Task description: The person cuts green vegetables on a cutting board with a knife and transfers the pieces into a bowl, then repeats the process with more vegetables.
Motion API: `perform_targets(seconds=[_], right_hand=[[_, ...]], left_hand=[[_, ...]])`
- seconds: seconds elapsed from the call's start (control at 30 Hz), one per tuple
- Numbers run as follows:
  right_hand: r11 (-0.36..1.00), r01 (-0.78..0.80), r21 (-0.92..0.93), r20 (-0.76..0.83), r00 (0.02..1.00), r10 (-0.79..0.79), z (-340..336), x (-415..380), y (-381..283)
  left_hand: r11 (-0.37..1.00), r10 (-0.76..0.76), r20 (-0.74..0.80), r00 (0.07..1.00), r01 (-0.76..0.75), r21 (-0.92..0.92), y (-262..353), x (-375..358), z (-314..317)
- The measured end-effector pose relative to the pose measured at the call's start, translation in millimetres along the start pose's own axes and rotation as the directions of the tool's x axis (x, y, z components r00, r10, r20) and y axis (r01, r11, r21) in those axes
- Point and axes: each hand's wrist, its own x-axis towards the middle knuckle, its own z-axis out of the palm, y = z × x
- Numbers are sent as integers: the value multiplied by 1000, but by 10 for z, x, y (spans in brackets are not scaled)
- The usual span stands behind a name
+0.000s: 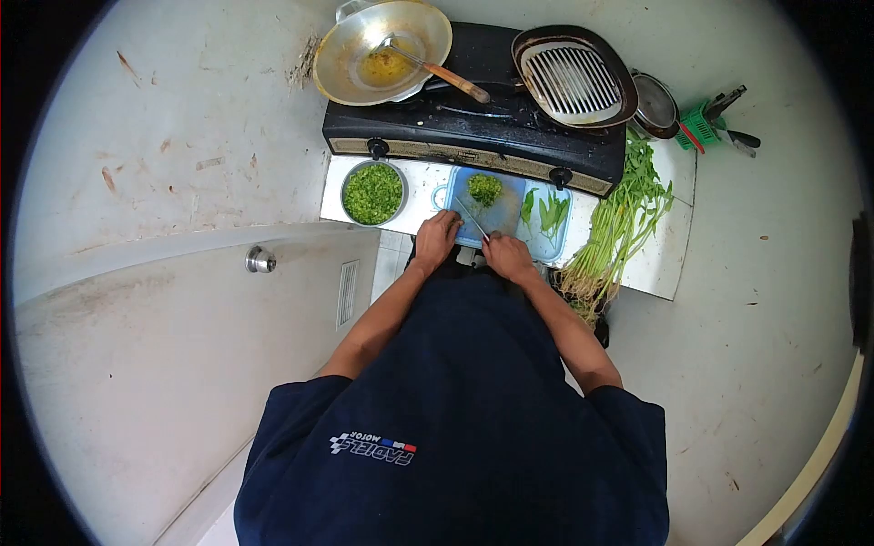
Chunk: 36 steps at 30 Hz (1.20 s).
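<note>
A blue cutting board (503,218) lies on the white counter, with a small heap of chopped greens (484,189) near its top and a few loose leaves (553,215) at its right. My right hand (509,256) is closed round the handle of a knife (472,217), whose blade points up and left over the board. At the board's lower left edge rests my left hand (439,237), its fingers bent together near the blade; anything under them is too small to make out. A round bowl (401,212) full of chopped greens stands left of the board.
Behind the board is a black stove (464,133) with a wok (332,68), a ladle (455,82) and a grill pan (619,100). Long-stemmed greens with roots (617,218) lie at the right, below a pot (657,107) and a green basket (695,126) of utensils.
</note>
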Motion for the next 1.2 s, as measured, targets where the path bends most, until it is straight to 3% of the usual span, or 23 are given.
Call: perform_targets(seconds=[0.2,0.5,0.7,0.8,1.2], right_hand=[[997,-71,30,26,997,70,-141,21,-28],[1000,7,25,34,999,-8,-20,-10,-23],[1000,17,23,29,999,-18,8,-1,-24],[1000,17,-1,20,1000,-17,9,-5,-16],[1000,7,-16,-7,1000,-7,1,54,-110]], left_hand=[[991,-114,8,993,114,-70,84,99,61],[1000,-1,-56,998,0,-7,-1,106,116],[978,102,68,992,-113,173,1,81,27],[963,149,57,987,-158,219,-1,44,-25],[979,113,56,992,-121,165,-77,50,19]])
